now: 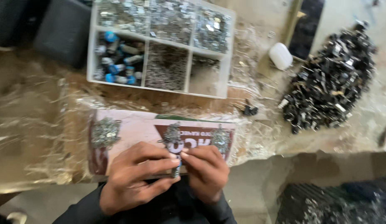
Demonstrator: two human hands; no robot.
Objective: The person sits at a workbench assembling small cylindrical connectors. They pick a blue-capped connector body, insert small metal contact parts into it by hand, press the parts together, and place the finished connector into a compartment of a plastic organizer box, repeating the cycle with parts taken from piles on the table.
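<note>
The left hand (132,178) and right hand (205,172) meet fingertip to fingertip over the near edge of the table (31,124), both pinching one small metal part (176,164) between thumbs and forefingers — blur hides its exact shape. Under the hands lies a pink printed card (134,126). On it sit three small heaps of metal pieces: one (105,132) beyond and to the left of the left hand, one (173,135) just beyond the fingertips, and one (221,139) just beyond the right hand.

Farther beyond the hands stands a white compartment tray (226,62). Its far row holds shiny metal clips (168,18); the near left compartment holds blue-capped cylinders (118,62), the near middle one fine dark pins (166,66), and the near right one looks almost bare.

Well off to the right of the right hand lies a loose pile of black parts (330,83) — beside it a small white plastic piece (280,56). Crinkled clear plastic sheeting (26,103) covers the table.
</note>
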